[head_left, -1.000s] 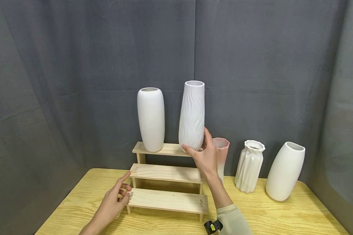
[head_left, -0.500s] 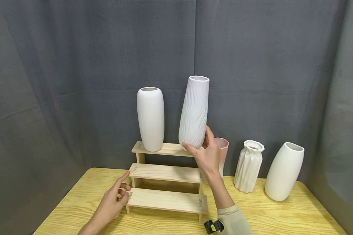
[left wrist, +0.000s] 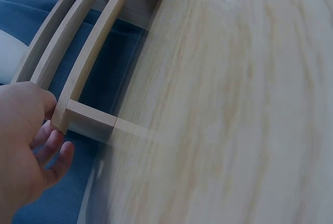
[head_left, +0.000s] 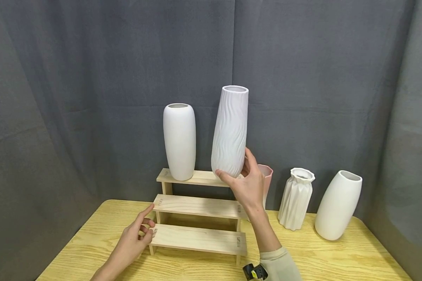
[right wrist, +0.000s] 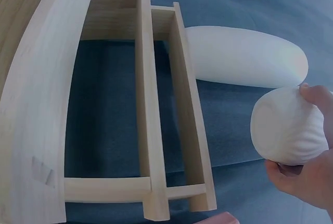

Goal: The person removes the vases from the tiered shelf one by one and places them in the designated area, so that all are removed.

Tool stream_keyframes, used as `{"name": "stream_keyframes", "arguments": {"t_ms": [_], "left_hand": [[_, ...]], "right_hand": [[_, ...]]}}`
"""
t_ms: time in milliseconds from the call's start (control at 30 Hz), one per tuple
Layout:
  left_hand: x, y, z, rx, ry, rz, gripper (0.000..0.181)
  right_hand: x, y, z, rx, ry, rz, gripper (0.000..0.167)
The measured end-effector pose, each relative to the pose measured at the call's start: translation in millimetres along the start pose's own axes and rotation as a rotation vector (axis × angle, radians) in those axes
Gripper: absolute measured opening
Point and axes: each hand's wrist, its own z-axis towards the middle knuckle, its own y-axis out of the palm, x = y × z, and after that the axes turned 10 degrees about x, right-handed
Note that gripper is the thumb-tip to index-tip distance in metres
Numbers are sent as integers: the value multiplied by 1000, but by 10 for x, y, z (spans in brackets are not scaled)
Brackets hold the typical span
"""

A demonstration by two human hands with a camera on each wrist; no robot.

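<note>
My right hand (head_left: pixel 247 187) grips a tall white vase with wavy ridges (head_left: pixel 230 132) low on its body. The vase leans slightly, mouth up, and its base (right wrist: pixel 283 125) is raised clear of the top shelf in the right wrist view. A three-tier wooden stand (head_left: pixel 197 207) is below it. On the top shelf's left part stands a smooth white vase (head_left: pixel 179 142), upright. My left hand (head_left: pixel 131 238) is at the stand's left end, fingers loosely bent, fingertips against or very near the shelf ends (left wrist: pixel 62 117); firm contact cannot be told.
Right of the stand, a pink-and-white vase (head_left: pixel 267 175) is partly hidden by my right hand. A pleated white vase (head_left: pixel 296 199) and a smooth slanted-mouth vase (head_left: pixel 338 205) stand farther right on the wooden table (head_left: pixel 292 253). Grey curtains (head_left: pixel 302 78) hang behind.
The wavy vase has risen in my right hand; it tipped to the right, then came back somewhat left. The left hand stays by the stand. The whole view drifts slightly.
</note>
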Motion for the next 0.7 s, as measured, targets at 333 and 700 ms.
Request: {"name": "stream_keyframes", "arguments": {"t_ms": [333, 700], "left_hand": [[2, 9, 6, -9, 1, -1, 75], [9, 60, 29, -6, 2, -6, 75]], "right_hand": [[-309, -57, -18, 19, -7, -7, 88], [-293, -133, 22, 35, -18, -23, 86]]}}
